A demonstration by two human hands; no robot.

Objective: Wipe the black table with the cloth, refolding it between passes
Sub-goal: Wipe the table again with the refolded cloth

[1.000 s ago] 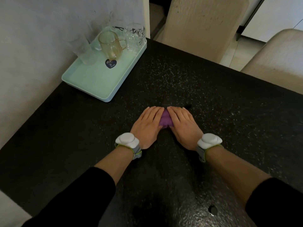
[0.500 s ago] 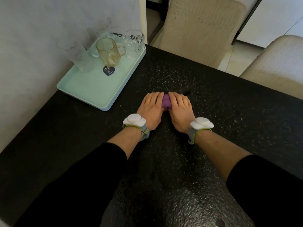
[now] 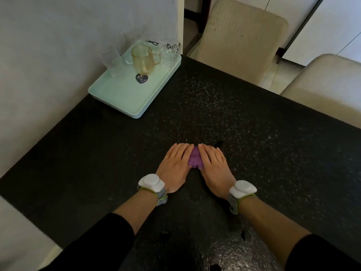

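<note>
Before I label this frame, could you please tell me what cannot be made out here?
Head view only.
Cloth: mostly covered by the left hand and right hand; its fold is hidden.
Sticker on the tray: print too small to read.
Clear glasses beside the mug: they overlap, count unclear.
Table: near edge cut off by the frame and sleeves.

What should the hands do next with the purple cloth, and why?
Probably push the cloth straight ahead. The left hand and right hand both press flat on it, and the black table nearer the person glistens as if wiped, while the stretch ahead looks dull.
</note>
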